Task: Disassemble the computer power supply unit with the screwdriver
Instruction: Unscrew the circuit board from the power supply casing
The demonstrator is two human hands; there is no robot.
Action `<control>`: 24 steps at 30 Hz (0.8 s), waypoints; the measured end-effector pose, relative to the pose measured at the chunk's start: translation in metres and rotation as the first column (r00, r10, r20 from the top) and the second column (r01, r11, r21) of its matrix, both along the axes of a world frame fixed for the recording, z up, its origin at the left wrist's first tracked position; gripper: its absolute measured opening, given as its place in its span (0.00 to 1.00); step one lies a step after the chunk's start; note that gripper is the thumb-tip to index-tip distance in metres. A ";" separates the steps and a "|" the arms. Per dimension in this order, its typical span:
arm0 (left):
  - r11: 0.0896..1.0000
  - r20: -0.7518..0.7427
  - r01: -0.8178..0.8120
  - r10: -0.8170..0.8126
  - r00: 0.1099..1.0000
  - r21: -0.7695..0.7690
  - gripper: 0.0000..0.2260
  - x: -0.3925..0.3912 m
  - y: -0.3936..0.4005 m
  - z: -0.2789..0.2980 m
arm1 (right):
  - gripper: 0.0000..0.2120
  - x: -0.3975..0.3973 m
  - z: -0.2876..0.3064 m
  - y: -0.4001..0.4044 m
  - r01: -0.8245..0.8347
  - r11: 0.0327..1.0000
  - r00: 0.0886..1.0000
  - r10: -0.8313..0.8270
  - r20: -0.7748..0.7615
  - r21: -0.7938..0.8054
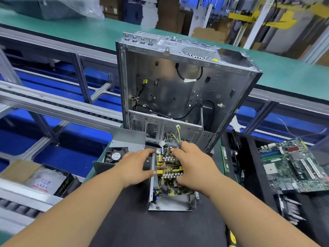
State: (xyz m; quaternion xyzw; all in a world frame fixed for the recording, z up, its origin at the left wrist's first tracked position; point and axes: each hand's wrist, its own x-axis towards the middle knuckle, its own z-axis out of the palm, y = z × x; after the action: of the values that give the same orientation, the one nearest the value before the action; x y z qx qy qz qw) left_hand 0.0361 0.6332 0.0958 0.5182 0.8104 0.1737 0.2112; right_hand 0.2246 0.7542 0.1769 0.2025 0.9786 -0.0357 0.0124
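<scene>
Right now, from the head camera, the opened power supply unit (170, 200) sits mid-surface on the dark mat (135, 220), its metal tray bare at the near end and its circuit board (168, 172) exposed. The left hand (137, 168) grips the tray's left wall, thumb and fingers curled round the edge. The right hand (192, 168) lies over the board's right side, fingers curled onto it near the wire bundle (178, 136). The removed cover with fan (122, 150) lies just left, toward the surface's left edge. The gutted computer case (178, 90) stands upright at the far edge. A motherboard (293, 163) lies to the right. A yellow-and-black tool handle (232, 237), presumably the screwdriver, lies at the near edge. Open mat shows between the forearms.
</scene>
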 end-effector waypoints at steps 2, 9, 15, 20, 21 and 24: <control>1.000 -0.003 0.003 -0.003 1.000 0.005 0.33 0.000 0.000 0.000 | 0.26 -0.001 0.000 -0.004 -0.029 0.999 1.000 0.029 -0.007 0.033; 1.000 0.047 -0.009 0.008 0.999 0.023 0.34 -0.004 0.000 -0.003 | 0.23 -0.009 0.004 -0.012 -0.075 0.990 0.996 0.079 -0.035 0.122; 1.000 0.044 -0.003 0.002 0.999 0.024 0.34 -0.005 0.000 -0.003 | 0.15 -0.013 0.019 -0.014 -0.037 0.988 0.999 0.032 0.036 0.147; 1.000 0.009 0.012 -0.012 1.000 0.007 0.33 -0.003 -0.001 -0.002 | 0.16 -0.013 0.032 -0.021 -0.016 0.994 0.985 -0.004 0.174 0.109; 1.000 0.000 0.013 -0.013 1.000 0.003 0.33 -0.002 -0.001 -0.002 | 0.16 -0.013 0.035 -0.022 -0.005 0.995 0.980 -0.014 0.199 0.099; 1.000 -0.027 0.012 -0.012 1.000 -0.004 0.32 0.001 -0.002 0.001 | 0.18 -0.009 0.043 -0.022 0.003 0.999 0.967 -0.016 0.256 0.054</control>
State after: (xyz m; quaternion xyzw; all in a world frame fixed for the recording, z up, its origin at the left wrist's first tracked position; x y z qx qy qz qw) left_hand 0.0373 0.6315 0.0965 0.5249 0.8104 0.1639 0.2021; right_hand 0.2153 0.7326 0.2194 0.2103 0.9684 0.0167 0.1331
